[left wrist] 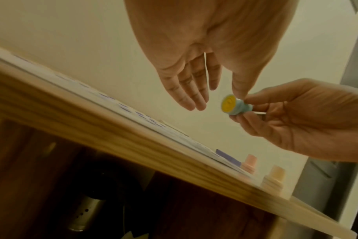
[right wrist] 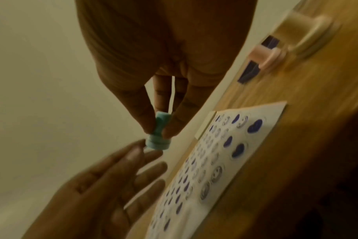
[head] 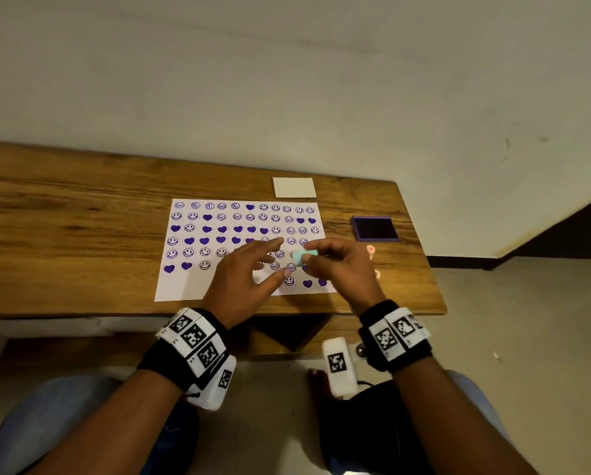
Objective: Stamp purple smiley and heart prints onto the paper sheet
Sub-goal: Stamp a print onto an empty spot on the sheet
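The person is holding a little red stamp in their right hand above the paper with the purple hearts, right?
Almost. The stamp is teal, not red; the right wrist view shows it pinched in the right hand above the paper.

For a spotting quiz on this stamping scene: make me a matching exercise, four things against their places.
Things:
1. teal stamp
2. purple ink pad
3. blank white card
4. pink stamp

Places:
A. beyond the far edge of the paper sheet
B. pinched in the right hand
C. far right part of the wooden table
D. standing on the table, nearer than the ink pad

Pairs: 1-B, 2-C, 3-A, 4-D
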Demonstrator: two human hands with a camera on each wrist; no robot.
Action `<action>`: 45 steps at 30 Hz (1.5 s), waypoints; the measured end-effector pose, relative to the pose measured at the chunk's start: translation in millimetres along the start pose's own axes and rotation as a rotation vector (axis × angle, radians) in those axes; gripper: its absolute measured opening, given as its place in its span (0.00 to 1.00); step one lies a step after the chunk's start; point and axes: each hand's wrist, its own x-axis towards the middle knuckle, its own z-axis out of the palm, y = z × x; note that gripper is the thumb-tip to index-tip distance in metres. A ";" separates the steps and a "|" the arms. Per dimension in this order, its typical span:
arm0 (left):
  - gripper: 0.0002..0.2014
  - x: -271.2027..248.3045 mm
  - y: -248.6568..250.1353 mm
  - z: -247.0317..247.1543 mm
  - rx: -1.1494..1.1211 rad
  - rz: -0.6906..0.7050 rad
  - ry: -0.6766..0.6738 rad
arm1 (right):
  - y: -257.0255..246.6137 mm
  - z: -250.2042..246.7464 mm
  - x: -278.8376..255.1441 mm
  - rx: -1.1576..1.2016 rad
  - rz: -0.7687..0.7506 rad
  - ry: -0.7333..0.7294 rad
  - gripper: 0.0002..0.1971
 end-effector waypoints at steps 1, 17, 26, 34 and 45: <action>0.26 -0.8 2.4 1.4 -0.026 -0.006 -0.002 | 3.2 6.9 -0.1 -0.013 -0.012 -0.023 0.08; 0.14 12.8 -4.6 -6.1 -0.373 -0.229 0.095 | -4.1 -21.8 16.2 0.296 0.035 0.112 0.09; 0.15 12.6 -16.2 -9.9 -0.011 -0.059 0.136 | -16.2 -113.5 84.9 -0.753 -0.027 0.314 0.12; 0.15 14.4 -18.9 -13.8 0.070 -0.044 0.199 | 18.0 -112.1 126.0 -1.111 0.057 0.196 0.11; 0.15 11.2 -15.3 -13.8 0.109 -0.035 0.162 | 13.6 -108.5 137.8 -1.186 0.111 0.128 0.12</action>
